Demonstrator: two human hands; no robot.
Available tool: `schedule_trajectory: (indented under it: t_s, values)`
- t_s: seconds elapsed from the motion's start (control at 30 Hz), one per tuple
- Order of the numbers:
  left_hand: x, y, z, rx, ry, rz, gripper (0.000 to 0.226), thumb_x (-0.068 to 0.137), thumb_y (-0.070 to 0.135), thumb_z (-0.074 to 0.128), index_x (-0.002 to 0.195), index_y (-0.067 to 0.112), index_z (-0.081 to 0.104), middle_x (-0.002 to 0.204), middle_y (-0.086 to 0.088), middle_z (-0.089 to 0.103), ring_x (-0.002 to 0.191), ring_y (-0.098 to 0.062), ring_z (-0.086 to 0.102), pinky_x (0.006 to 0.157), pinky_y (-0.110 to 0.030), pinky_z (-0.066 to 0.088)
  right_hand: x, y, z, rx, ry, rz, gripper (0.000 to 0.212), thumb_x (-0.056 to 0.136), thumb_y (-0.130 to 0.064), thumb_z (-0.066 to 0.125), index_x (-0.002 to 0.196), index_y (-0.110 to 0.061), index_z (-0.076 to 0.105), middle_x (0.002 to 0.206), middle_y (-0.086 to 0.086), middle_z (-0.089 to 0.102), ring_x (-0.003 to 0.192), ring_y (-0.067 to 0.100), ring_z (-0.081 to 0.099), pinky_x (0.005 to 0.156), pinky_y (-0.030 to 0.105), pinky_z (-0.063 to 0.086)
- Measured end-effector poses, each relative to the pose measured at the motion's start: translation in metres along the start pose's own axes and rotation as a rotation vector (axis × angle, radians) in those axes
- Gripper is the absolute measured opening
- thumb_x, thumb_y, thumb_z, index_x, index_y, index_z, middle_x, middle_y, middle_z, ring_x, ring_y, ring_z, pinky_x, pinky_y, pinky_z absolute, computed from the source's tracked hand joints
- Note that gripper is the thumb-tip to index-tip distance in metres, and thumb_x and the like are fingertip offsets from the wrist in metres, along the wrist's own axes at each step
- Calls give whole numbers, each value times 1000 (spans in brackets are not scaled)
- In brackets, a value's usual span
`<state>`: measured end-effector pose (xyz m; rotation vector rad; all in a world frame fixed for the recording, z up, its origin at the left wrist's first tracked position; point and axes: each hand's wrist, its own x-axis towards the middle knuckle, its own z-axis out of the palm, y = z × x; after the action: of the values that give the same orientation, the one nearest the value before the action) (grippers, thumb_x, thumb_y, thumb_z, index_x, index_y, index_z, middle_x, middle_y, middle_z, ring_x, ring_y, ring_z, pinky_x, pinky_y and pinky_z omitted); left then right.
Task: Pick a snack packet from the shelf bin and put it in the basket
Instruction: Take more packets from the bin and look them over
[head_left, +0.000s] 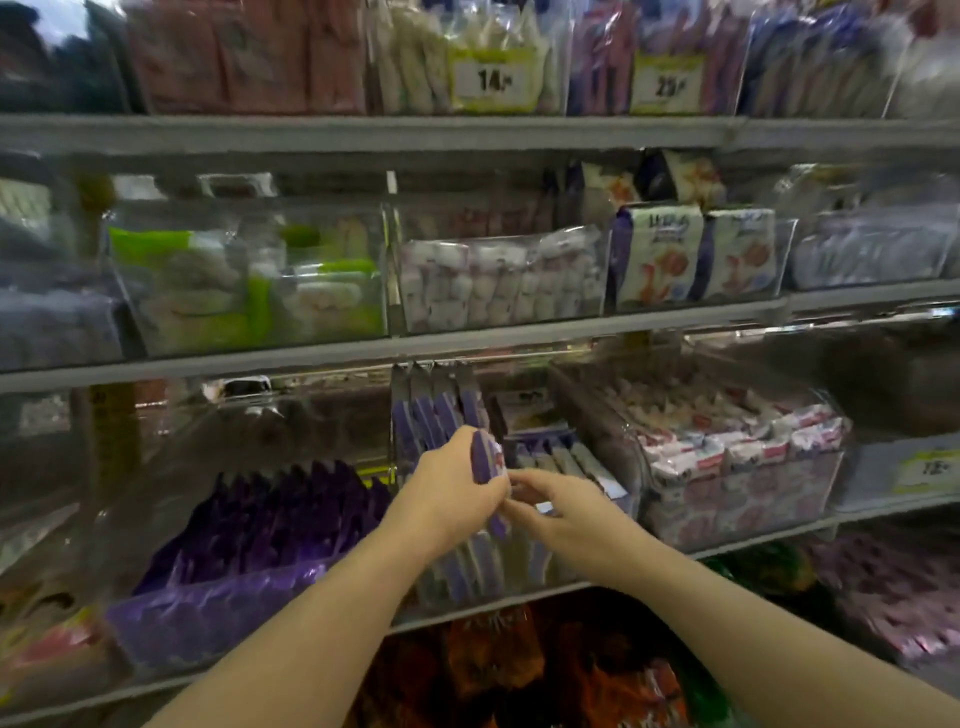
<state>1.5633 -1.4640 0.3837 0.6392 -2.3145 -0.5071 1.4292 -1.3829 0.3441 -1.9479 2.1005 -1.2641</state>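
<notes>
The snack packet (485, 457) is a slim, flat pouch of glossy purple film with a white and red patch along its right edge. It stands upright, seen nearly edge-on. The left hand (452, 488) grips it, fingers curled round its left side, just above the open top of the shelf bin (493, 577). The right hand (566, 514) reaches in from the right with its fingertips (522, 493) at the packet's lower part. The blur hides whether they pinch it or only touch it.

The bin is clear, hard plastic with a shiny front wall. More packets of the same purple and white kind (441, 410) stand in it in upright rows, their crimped silver tops pointing up.

In the clear bin to the left, dark purple pouches (270, 519) lean in a packed row, their film crinkled. In the bin to the right lie small white, red and pink packs (727, 441), heaped loosely.

All 3 bins sit on a grey shelf (311, 358) edged by a flat rail. On the top tier, 2 yellow-framed price tags read 14 (493, 80) and 25 (667, 85).
</notes>
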Motion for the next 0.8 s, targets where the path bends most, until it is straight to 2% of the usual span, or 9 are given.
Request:
schedule_trajectory:
  t_s: [0.07, 0.17, 0.3, 0.4, 0.47, 0.53, 0.63, 0.7, 0.8]
  values:
    - [10, -3, 2, 40, -6, -28, 25, 90, 28, 60, 113, 27, 50, 100, 2, 66, 88, -12, 64, 81, -32, 54, 10, 5, -8, -53, -54, 15, 34, 95, -44, 53, 128, -38, 58, 119, -19, 65, 103, -6, 57, 86, 19, 47]
    - [22, -8, 7, 71, -1, -44, 24, 90, 30, 62, 111, 24, 51, 99, 1, 65, 88, -15, 64, 77, -31, 53, 23, 12, -23, -170, 21, 27, 34, 95, -41, 52, 126, -30, 62, 120, -12, 67, 98, -3, 58, 82, 13, 45]
    - [32, -17, 16, 151, -13, -5, 23, 90, 29, 63, 106, 21, 49, 97, -1, 65, 89, -19, 64, 80, -35, 54, 38, 19, -36, -440, -21, 118, 27, 92, -40, 56, 110, -27, 71, 108, -7, 72, 103, 15, 64, 98, 41, 47]
    - [35, -24, 27, 282, -52, 22, 30, 87, 33, 66, 105, 26, 42, 104, 1, 62, 97, -20, 61, 84, -36, 53, 48, 16, -39, -512, -108, 150, 28, 85, -47, 65, 90, -21, 74, 85, -5, 72, 85, 16, 64, 84, 36, 49]
    - [38, -29, 28, 366, -53, 17, 32, 84, 42, 66, 103, 33, 42, 111, 6, 53, 103, -19, 56, 85, -37, 51, 56, 11, -39, -611, -127, 135, 36, 78, -51, 70, 71, -16, 67, 67, -4, 62, 72, 18, 59, 72, 32, 44]
    - [41, -35, 26, 451, -68, 23, 33, 82, 54, 65, 104, 37, 48, 124, 10, 44, 110, -17, 54, 89, -37, 49, 62, 4, -36, -701, -175, 144, 42, 76, -55, 71, 63, -18, 56, 64, -4, 56, 72, 21, 57, 71, 33, 38]
    - [46, -42, 28, 407, -149, 106, 25, 92, 45, 55, 113, 32, 53, 140, 11, 40, 124, -18, 47, 99, -38, 44, 67, -5, -33, -818, -347, 186, 41, 82, -54, 66, 82, -15, 53, 84, 1, 59, 89, 27, 58, 79, 37, 35]
    - [45, -42, 30, 359, -250, 136, 27, 98, 35, 44, 123, 29, 53, 132, 7, 49, 121, -17, 47, 100, -38, 43, 70, -8, -32, -832, -434, 229, 41, 86, -50, 64, 102, -13, 58, 99, 5, 61, 100, 29, 59, 82, 39, 39]
    - [43, -40, 27, 444, -350, 139, 36, 99, 39, 31, 126, 28, 54, 131, 3, 51, 122, -19, 46, 101, -42, 40, 72, -9, -28, -818, -439, 266, 50, 86, -48, 63, 119, -12, 58, 114, 9, 62, 107, 32, 58, 87, 41, 41]
